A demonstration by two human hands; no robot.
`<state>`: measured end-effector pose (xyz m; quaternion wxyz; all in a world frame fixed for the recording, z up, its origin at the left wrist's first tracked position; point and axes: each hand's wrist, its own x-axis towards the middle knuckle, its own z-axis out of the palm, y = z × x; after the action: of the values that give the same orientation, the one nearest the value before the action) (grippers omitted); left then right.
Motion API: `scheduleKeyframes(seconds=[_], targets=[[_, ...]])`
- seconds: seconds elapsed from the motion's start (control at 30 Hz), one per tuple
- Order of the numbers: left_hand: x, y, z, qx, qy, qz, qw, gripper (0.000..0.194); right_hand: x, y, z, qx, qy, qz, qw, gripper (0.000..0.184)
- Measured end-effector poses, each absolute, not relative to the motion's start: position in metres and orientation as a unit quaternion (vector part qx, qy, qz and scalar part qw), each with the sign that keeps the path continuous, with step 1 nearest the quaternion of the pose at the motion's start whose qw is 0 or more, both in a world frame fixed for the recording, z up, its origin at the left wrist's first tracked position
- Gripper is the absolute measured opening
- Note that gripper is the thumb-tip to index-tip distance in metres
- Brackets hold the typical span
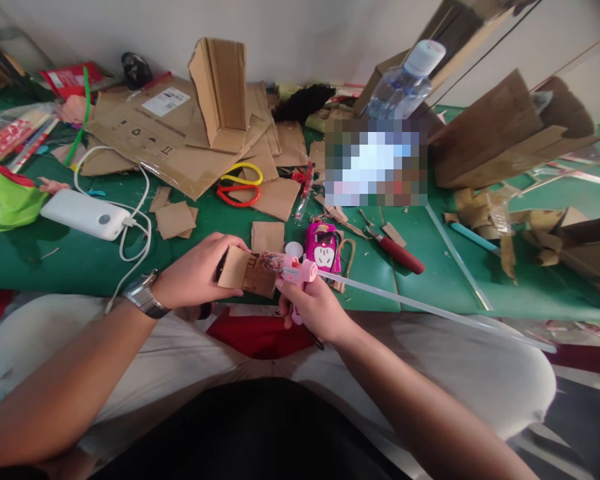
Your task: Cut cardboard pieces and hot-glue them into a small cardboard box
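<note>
My left hand point(195, 272), with a metal watch at its wrist, is closed around a small cardboard piece point(247, 272) held above my lap at the table's front edge. My right hand point(313, 308) grips a pink hot glue gun point(299, 275) whose nozzle points left, touching the cardboard piece. A long clear glue stick point(430, 308) sticks out of the gun's back toward the right. Both hands meet just in front of the green table point(55, 257).
On the table lie cardboard scraps and a folded box point(220, 90), red and yellow scissors point(239, 185), a white power bank point(83, 215) with cable, a pink toy car point(323, 245), a red-handled knife point(397, 252), a water bottle point(405, 80) and a green bag point(7, 200).
</note>
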<state>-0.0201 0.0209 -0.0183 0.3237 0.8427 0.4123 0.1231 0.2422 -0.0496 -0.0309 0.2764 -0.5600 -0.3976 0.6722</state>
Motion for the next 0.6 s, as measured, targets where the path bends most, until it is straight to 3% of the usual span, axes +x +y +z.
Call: scheduleKeyframes(seconds=[0.6], targets=[[-0.0197,0.0188,-0.0195,0.835,0.413,0.139,0.334,0.064,0.2479,-0.0545,-0.0237,-0.556,-0.399,0.677,0.272,0.05]])
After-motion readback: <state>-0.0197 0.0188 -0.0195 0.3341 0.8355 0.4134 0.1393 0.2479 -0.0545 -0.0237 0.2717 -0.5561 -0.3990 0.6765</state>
